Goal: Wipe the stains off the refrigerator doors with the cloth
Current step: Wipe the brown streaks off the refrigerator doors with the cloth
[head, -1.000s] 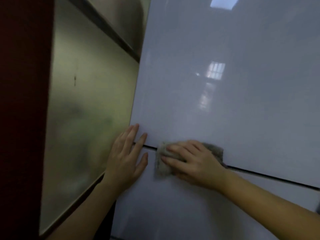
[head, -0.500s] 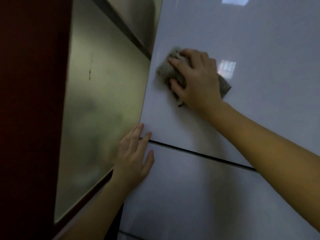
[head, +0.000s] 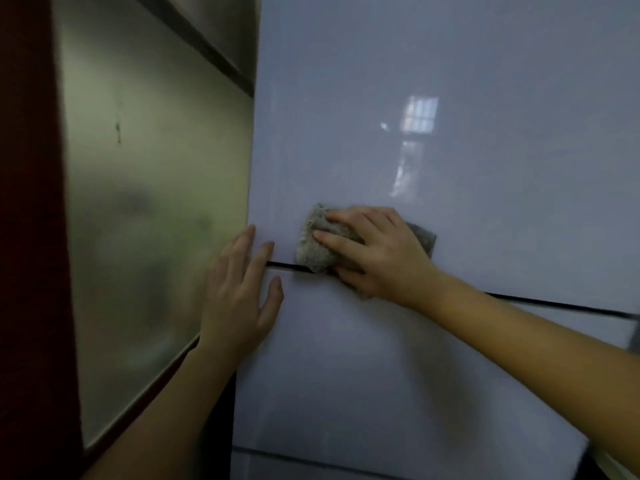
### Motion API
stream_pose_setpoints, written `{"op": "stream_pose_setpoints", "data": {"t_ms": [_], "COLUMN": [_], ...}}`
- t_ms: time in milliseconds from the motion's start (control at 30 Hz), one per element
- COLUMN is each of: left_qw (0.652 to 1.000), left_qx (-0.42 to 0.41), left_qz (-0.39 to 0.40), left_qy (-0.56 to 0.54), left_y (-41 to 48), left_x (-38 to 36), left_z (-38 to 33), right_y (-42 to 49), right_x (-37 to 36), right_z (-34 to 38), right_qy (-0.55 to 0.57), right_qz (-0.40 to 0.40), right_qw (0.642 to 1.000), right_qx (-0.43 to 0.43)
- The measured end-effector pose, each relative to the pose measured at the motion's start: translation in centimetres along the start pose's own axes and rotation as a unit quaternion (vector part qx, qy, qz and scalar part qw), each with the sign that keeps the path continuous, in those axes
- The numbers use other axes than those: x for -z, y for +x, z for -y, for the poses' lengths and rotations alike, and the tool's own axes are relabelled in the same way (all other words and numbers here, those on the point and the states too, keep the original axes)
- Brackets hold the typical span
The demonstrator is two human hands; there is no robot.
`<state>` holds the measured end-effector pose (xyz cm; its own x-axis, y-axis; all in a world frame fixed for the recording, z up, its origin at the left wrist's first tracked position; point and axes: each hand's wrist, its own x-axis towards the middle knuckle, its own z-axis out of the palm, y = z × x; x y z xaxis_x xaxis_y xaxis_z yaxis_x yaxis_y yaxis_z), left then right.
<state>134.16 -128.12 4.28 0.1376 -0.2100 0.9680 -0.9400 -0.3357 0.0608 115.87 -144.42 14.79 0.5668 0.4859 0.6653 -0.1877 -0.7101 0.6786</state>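
Your right hand [head: 377, 252] presses the grey cloth [head: 317, 245] flat, fingers spread, on the upper refrigerator door [head: 450, 81] just above the seam; your left hand [head: 239, 292] lies open and flat left of it

The refrigerator's glossy pale upper door [head: 450, 81] spreads above both hands and its lower door [head: 381, 358] spreads below them. A dark seam [head: 554, 304] runs between the two doors and passes behind the right hand [head: 377, 251]. A grey cloth [head: 313, 247] lies flat on the bottom of the upper door, its lower edge crossing the seam. The right hand presses on it with straight, spread fingers. Just left of the cloth and apart from it, the left hand [head: 239, 292] rests flat at the doors' left edge, fingertips reaching over the seam. A second seam [head: 311, 460] runs well below both hands.
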Motion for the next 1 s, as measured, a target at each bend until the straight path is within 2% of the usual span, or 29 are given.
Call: {"op": "stream_pose_setpoints", "data": {"t_ms": [167, 400, 567, 700, 833, 933, 1000], "left_qw": [0.997, 0.989, 0.991, 0.989, 0.977, 0.945, 0.915], "left_qx": [-0.070, -0.138, -0.117, -0.095, -0.036, 0.063, 0.085], "left_qz": [-0.007, -0.019, 0.013, 0.090, 0.196, 0.296, 0.370], "left_qy": [-0.025, -0.042, -0.056, -0.062, -0.081, -0.126, -0.134], "left_y": [5.0, 9.6, 10.6, 11.0, 11.7, 10.5, 8.9], "left_x": [-0.8, -2.6, -2.2, 0.0, 3.8, 8.3, 11.5], "left_z": [-4.5, -10.3, -12.5, -13.1, -14.3, -15.5, -16.0], "right_y": [-5.4, -12.8, -14.0, -12.4, -10.4, -10.2, -10.6], "right_x": [6.0, 12.0, 12.6, 13.5, 15.6, 18.5, 21.4], "right_z": [-7.1, -13.5, -13.5, -12.1, -9.2, -5.8, -2.6], "right_qy": [-0.055, -0.088, -0.059, 0.016, 0.115, 0.188, 0.243], "right_qz": [-0.037, -0.058, -0.042, -0.035, -0.025, 0.035, 0.086], "right_qw": [0.989, 0.941, 0.937, 0.908, 0.841, 0.792, 0.754], "right_qx": [-0.130, -0.321, -0.341, -0.417, -0.527, -0.580, -0.605]}}
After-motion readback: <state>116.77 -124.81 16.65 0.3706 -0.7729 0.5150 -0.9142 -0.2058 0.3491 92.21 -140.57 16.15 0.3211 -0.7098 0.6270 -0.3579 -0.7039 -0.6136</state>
